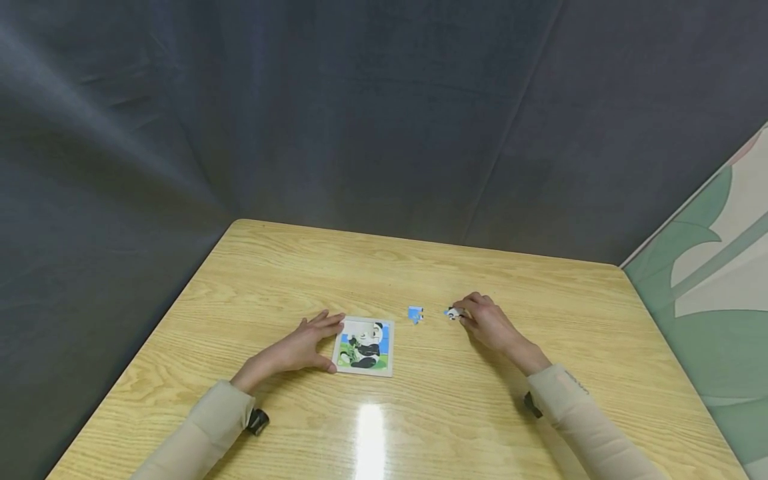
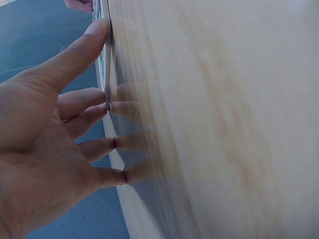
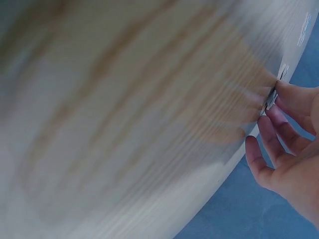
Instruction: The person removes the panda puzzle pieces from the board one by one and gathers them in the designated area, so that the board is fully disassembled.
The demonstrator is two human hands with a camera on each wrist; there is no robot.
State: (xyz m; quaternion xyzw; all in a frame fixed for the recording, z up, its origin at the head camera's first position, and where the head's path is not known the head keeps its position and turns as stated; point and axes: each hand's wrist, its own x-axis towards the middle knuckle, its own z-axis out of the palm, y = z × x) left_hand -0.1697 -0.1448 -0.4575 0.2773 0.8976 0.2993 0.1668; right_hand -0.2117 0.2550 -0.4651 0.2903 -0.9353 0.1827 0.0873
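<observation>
A square panda jigsaw puzzle [image 1: 366, 350] in a pale frame lies on the table. My left hand [image 1: 309, 343] is at its left side, thumb at the lower left corner and fingers, mostly straight, at the upper left. In the left wrist view the thumb [image 2: 75, 57] touches the frame's edge [image 2: 107, 59]. To the right, my right hand [image 1: 489, 323] pinches a panda-patterned jigsaw piece [image 1: 453, 313] at the tabletop. Fingers partly cover this piece, also in the right wrist view. A loose blue jigsaw piece [image 1: 415, 314] lies between puzzle and right hand.
The wood-grain table [image 1: 288, 267] has its far edge against a dark curtain [image 1: 372, 120]. A patterned green and white panel [image 1: 714, 280] stands along the right side. Light glares off the table in front of the puzzle.
</observation>
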